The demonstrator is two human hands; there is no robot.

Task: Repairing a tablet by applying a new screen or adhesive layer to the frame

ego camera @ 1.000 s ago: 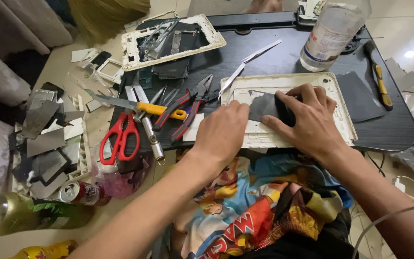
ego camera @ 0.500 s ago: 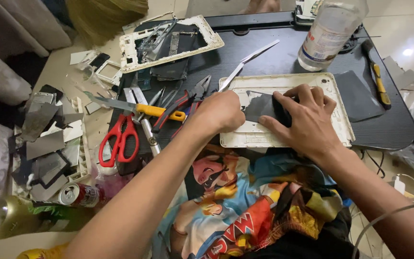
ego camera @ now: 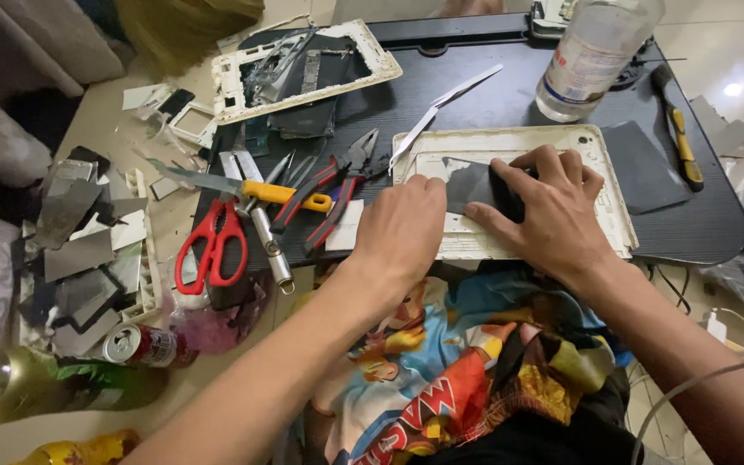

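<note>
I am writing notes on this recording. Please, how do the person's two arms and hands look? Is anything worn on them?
Both forearms are bare, with no sleeves in view. The left hand and the right hand wear no gloves. No ring, watch or bracelet shows on either.

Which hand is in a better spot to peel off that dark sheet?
Probably the right hand. Its fingers already lie on the dark sheet stuck to the white tablet shell. The left hand rests at the shell's left part, beside the sheet, better placed to steady it.
</note>
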